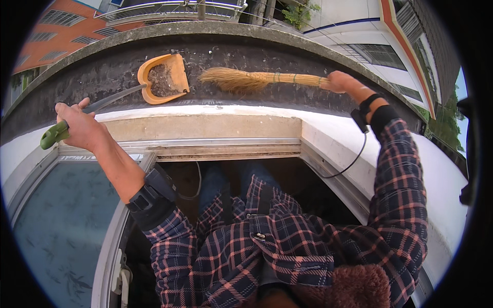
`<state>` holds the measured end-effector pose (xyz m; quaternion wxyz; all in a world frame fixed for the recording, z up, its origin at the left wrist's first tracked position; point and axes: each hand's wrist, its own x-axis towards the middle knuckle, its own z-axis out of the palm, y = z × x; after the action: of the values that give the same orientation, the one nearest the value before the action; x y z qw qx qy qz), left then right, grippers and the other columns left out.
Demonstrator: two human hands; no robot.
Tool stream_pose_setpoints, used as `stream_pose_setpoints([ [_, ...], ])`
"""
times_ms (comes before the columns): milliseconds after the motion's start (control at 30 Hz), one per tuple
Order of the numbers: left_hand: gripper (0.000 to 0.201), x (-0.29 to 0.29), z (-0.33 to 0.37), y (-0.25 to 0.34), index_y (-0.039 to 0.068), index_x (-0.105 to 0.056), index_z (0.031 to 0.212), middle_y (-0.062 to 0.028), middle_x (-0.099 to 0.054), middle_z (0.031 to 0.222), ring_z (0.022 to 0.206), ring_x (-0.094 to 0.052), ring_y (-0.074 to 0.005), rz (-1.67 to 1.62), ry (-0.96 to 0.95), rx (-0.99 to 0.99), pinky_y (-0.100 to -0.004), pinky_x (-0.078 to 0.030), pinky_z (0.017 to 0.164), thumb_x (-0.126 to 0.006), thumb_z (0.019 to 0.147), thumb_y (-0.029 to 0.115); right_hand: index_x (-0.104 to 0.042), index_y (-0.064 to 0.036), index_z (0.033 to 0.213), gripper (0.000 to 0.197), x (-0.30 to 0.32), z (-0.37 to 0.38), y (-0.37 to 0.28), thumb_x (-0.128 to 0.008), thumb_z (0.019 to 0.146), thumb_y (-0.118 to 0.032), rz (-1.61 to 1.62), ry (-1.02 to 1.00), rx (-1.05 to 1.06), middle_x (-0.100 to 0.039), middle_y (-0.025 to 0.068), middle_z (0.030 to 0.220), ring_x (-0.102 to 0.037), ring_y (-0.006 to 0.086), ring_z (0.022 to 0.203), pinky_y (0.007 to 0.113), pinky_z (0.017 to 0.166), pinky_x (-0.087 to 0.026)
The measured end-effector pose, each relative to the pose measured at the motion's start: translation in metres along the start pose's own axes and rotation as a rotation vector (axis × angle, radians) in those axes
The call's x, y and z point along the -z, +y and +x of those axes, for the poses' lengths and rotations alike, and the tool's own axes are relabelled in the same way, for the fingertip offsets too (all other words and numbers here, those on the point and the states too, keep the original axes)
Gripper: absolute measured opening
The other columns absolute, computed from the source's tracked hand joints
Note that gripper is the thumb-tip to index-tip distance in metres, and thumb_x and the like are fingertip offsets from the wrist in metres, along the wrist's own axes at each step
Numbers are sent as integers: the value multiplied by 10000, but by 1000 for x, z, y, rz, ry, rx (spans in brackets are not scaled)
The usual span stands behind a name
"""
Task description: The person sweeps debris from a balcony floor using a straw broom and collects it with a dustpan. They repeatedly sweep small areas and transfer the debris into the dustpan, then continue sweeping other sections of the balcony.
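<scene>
My left hand [81,126] is closed around the long grey handle of an orange dustpan [178,73], near its green grip end. The pan lies on the dark ledge outside the window, its mouth facing right. A heap of grey-brown dirt [160,81] sits in the pan. My right hand [340,82] grips the bound handle end of a straw hand broom [267,78]. The broom lies nearly level, its bristles fanned toward the pan's mouth, with a small gap between them. Whether the bristles touch the ledge I cannot tell.
A white sill and metal window track [226,142] run between me and the dark ledge [267,54]. A raised concrete rim [226,28] bounds the ledge's far side, with buildings beyond. A frosted window pane [64,226] stands at the left. Thin cables hang from both my wrists.
</scene>
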<state>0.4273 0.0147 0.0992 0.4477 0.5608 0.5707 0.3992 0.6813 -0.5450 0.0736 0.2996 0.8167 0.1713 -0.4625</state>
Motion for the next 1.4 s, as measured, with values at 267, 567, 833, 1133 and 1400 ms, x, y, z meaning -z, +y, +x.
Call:
stream_pose_setpoints([
  [267,296,-10,3,-1,14,-506,815,-84,-590,681,665,-673,-178,-40,-41,-16,-236,-424,451,-494,931,286,-717,-34,979,555,-13,-9,-14,-582,848,-556,-13,-63,44,-692,186,940,-661,350,911,420,817,-514],
  [567,345,-21,-2,-23,5,-543,816,-96,-620,679,577,-596,-151,-36,-118,25,-236,-433,453,-494,938,324,-705,-20,971,523,20,-26,33,-605,852,-520,-70,17,-22,-687,186,938,-657,337,905,439,802,-505],
  [833,429,-43,-17,-55,-3,-586,825,-101,-665,684,526,-521,-122,59,-313,-19,-243,-436,478,-463,962,385,-689,16,946,493,9,-109,119,-620,848,-462,3,-34,-289,-667,179,771,-660,317,700,417,656,-514],
  [1133,403,-51,-37,-82,17,-587,756,-53,-626,688,596,-566,-92,12,-578,-35,-228,-466,503,-536,978,351,-613,-52,790,173,-94,-6,76,-631,775,-224,485,-258,-31,-624,101,745,-589,256,587,389,533,-455],
  [1400,407,-58,-32,-93,66,-510,684,-60,-601,705,652,-568,-103,22,-726,-34,-237,-466,528,-510,988,336,-618,-61,814,368,-113,55,-208,-853,553,-173,303,247,828,-667,132,832,-664,328,789,391,702,-536],
])
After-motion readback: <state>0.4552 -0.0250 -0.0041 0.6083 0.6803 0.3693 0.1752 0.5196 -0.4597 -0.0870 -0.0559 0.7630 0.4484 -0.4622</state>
